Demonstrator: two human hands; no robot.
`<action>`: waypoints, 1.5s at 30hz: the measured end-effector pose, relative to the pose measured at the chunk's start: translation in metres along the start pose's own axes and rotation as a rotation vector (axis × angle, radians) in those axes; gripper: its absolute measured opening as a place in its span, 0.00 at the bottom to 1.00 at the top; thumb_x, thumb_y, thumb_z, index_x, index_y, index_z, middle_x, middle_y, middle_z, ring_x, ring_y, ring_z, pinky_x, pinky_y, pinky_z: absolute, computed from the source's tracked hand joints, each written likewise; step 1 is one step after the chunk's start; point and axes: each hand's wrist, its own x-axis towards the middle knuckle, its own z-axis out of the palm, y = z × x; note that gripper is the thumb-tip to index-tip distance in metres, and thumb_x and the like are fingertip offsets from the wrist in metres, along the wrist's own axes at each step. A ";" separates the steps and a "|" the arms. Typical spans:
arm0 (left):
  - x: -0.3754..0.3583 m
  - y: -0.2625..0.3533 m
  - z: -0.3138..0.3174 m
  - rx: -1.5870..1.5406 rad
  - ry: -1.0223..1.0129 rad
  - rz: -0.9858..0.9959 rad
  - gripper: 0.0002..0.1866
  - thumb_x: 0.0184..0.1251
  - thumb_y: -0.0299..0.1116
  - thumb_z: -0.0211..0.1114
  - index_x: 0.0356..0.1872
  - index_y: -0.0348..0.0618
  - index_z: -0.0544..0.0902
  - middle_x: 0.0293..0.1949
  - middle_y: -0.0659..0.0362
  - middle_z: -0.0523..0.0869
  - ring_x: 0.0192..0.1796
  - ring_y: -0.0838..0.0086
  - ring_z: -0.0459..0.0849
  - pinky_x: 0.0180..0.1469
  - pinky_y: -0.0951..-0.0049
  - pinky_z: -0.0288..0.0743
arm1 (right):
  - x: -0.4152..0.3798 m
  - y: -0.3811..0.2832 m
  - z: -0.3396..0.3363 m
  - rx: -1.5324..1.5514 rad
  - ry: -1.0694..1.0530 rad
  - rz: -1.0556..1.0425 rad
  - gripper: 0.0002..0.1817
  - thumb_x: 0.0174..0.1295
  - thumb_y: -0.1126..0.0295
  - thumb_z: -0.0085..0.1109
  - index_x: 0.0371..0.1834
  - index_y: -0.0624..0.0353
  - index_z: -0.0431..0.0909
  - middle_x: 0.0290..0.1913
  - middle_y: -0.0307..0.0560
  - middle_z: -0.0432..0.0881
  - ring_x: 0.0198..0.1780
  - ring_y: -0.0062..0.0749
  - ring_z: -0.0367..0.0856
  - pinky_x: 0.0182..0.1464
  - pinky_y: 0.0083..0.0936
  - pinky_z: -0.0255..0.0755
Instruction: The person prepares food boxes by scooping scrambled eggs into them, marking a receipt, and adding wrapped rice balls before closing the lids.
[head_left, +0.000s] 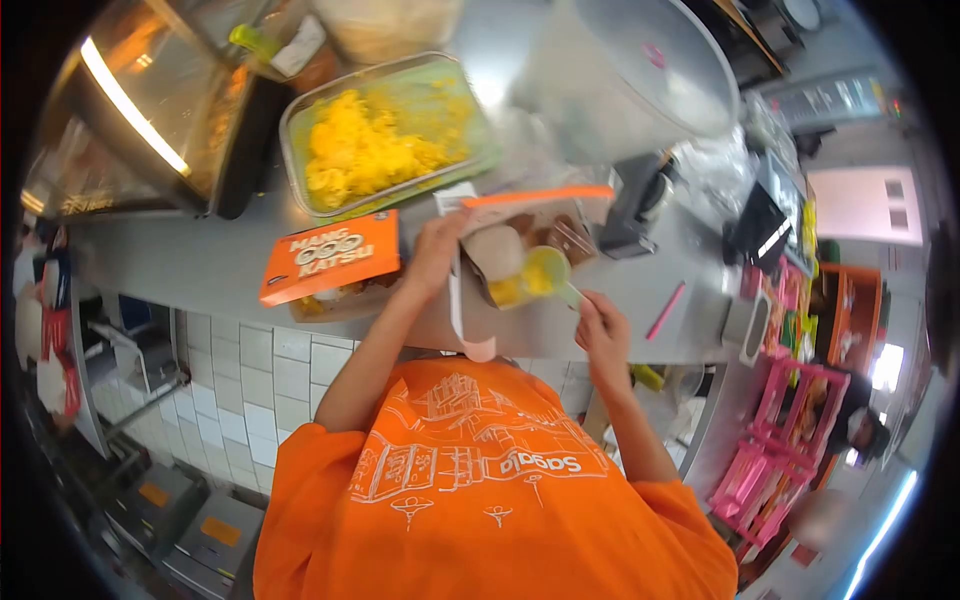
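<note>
"So, where is the green scoop (552,262)?"

"Its bowl, carrying some yellow food (538,281), is over the near right part of the open box (540,196). Whether it touches what lies beneath, I cannot tell."

"And the fingers?"

"Those of the right hand (606,335) are closed narrowly around the end of the handle, so the bowl lies ahead of them and to their left. The left hand (434,250) is at the left wall of the box; I cannot tell whether its fingers grip the card or just rest against it."

"What else does the box hold?"

"A white mound (494,252) on the left, with brown pieces (571,240) toward the far right corner."

"And around it?"

"Just left, a second box with an orange lid (330,258). Beyond that, a metal tray (446,76) heaped with more yellow food. On the right, a black device (632,205) and, nearer, a pink pen (665,310) on the grey surface (700,305). A large clear tub (640,95) stands behind."
</note>
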 end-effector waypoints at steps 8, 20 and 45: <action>-0.008 0.030 0.002 0.082 -0.038 0.018 0.19 0.71 0.42 0.57 0.43 0.32 0.82 0.33 0.62 0.82 0.39 0.83 0.76 0.43 0.78 0.70 | 0.096 -0.140 0.016 0.176 -0.218 -0.052 0.12 0.71 0.73 0.47 0.52 0.68 0.75 0.37 0.43 0.79 0.19 0.12 0.64 0.20 0.12 0.56; -0.002 0.021 0.000 0.109 -0.036 -0.054 0.23 0.62 0.51 0.65 0.41 0.37 0.84 0.34 0.51 0.84 0.38 0.72 0.82 0.44 0.71 0.74 | 0.301 -0.095 0.202 -1.086 -0.718 -1.365 0.24 0.49 0.81 0.54 0.55 0.65 0.76 0.51 0.46 0.78 0.49 0.39 0.75 0.52 0.30 0.73; 0.002 0.019 -0.001 0.128 -0.041 -0.064 0.36 0.60 0.62 0.60 0.42 0.29 0.82 0.43 0.41 0.84 0.48 0.56 0.83 0.53 0.63 0.73 | 0.259 -0.119 0.204 -0.528 -0.452 -0.913 0.11 0.60 0.79 0.52 0.43 0.63 0.82 0.33 0.55 0.78 0.37 0.50 0.79 0.39 0.35 0.72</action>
